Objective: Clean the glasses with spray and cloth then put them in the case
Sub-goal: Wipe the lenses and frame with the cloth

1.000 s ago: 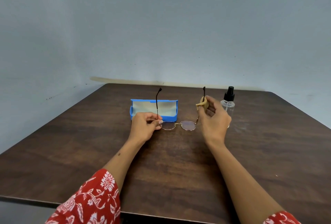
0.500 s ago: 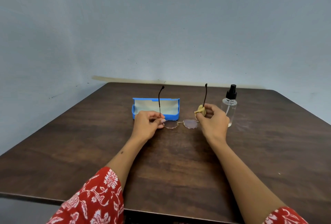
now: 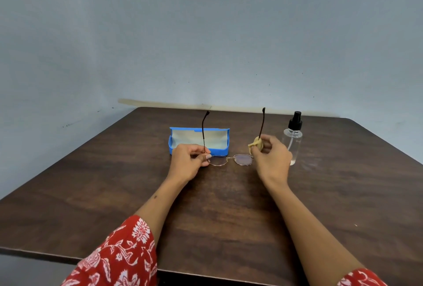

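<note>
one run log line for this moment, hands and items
left hand: pinches glasses at hinge | right hand: cloth pinched round temple | case: open, behind | spray bottle: upright, right

Obstacles, far half of table point(image 3: 96, 194): open blue case point(image 3: 177, 148) behind left hand point(image 3: 187, 162); glasses point(image 3: 231, 160) spanning between both hands, temples upright; spray bottle point(image 3: 293, 141) just beside right hand point(image 3: 272, 159). Free room: bare wood along near edge and both outer sides.
</note>
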`<state>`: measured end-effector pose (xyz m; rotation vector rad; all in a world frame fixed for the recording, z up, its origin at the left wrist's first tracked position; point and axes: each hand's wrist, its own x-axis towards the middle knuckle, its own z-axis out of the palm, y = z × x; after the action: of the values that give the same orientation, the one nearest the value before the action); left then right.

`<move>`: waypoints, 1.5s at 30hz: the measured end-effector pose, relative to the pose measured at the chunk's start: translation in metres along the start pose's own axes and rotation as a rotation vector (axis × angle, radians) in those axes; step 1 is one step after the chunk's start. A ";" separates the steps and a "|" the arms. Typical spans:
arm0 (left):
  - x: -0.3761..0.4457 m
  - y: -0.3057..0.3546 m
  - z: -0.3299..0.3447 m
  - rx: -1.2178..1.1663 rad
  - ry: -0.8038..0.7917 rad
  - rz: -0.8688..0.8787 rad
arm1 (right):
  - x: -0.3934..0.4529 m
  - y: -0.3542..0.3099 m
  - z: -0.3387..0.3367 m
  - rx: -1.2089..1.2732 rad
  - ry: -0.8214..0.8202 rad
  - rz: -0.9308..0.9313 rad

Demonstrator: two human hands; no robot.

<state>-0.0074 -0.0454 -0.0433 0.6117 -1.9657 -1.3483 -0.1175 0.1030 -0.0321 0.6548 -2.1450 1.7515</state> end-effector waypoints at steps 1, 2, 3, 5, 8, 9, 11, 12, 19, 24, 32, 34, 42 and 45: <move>0.000 0.000 0.000 0.004 -0.001 -0.003 | 0.000 -0.003 -0.001 0.050 0.024 -0.019; 0.001 0.000 0.000 0.008 -0.004 -0.006 | 0.000 -0.006 -0.001 0.107 0.053 -0.036; 0.001 0.000 0.000 0.011 -0.008 -0.009 | 0.001 -0.008 -0.002 0.152 0.078 -0.048; 0.001 0.000 -0.001 0.004 -0.009 -0.010 | 0.002 -0.007 -0.001 0.154 0.065 -0.038; 0.001 0.000 -0.001 -0.005 -0.003 -0.011 | 0.001 0.003 0.001 0.007 -0.047 0.012; 0.001 0.000 -0.002 -0.003 -0.003 -0.013 | 0.000 0.005 0.001 -0.022 -0.072 0.028; 0.001 0.000 -0.001 -0.006 -0.006 -0.011 | 0.000 0.004 0.000 -0.008 -0.068 0.031; 0.001 -0.001 -0.001 -0.005 -0.008 -0.008 | 0.000 0.001 -0.001 0.027 -0.041 0.015; 0.002 -0.001 -0.001 0.005 -0.011 -0.013 | 0.000 -0.002 -0.001 0.057 -0.006 0.005; 0.003 0.000 -0.001 0.001 -0.021 -0.021 | 0.002 -0.006 -0.003 0.085 0.035 -0.013; 0.002 -0.001 -0.001 0.013 -0.021 -0.001 | 0.008 -0.017 -0.006 0.200 0.124 -0.069; 0.002 -0.001 -0.001 0.013 -0.019 -0.001 | 0.008 -0.015 -0.005 0.197 0.124 -0.063; 0.003 0.001 -0.001 -0.008 -0.026 -0.002 | 0.022 -0.045 -0.015 0.216 0.228 -0.180; 0.003 0.001 0.000 0.002 -0.022 -0.015 | 0.019 -0.039 -0.015 0.175 0.166 -0.170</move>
<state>-0.0093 -0.0476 -0.0414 0.6163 -1.9837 -1.3686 -0.1148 0.1082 0.0133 0.6870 -1.7877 1.8435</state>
